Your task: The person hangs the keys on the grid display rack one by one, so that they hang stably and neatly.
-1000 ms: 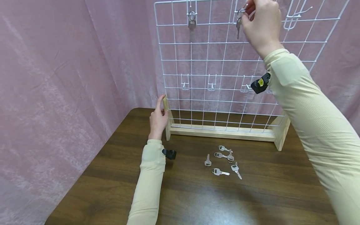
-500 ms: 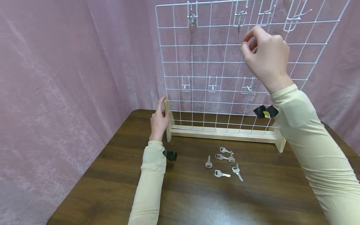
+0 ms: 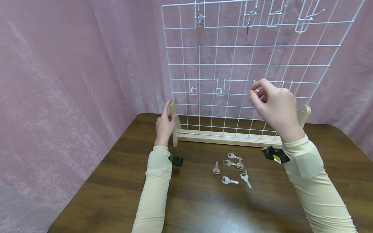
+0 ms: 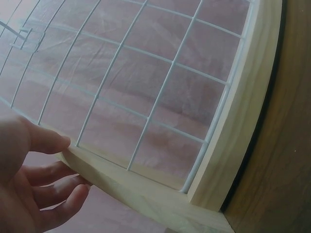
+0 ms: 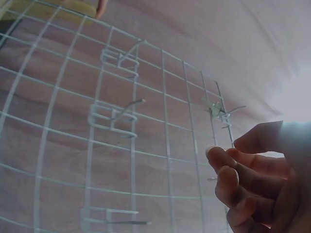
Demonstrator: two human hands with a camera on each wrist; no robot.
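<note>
My left hand grips the left wooden upright of a stand that carries a white wire grid. In the left wrist view its thumb and fingers lie on either side of that wood. My right hand hovers before the grid's lower right part, fingers loosely curled, thumb near the index finger, holding nothing. One key hangs by its ring from an upper hook; another key hangs at the upper left. Several keys lie on the table, among them a front key and a right key.
Bare white hooks jut out from the grid, such as a top right hook and a lower left hook. The wooden base bar runs along the brown table. Pink curtains hang behind.
My right hand let go of the key on the upper hook and came down in front of the lower grid. My left hand kept its hold on the upright.
</note>
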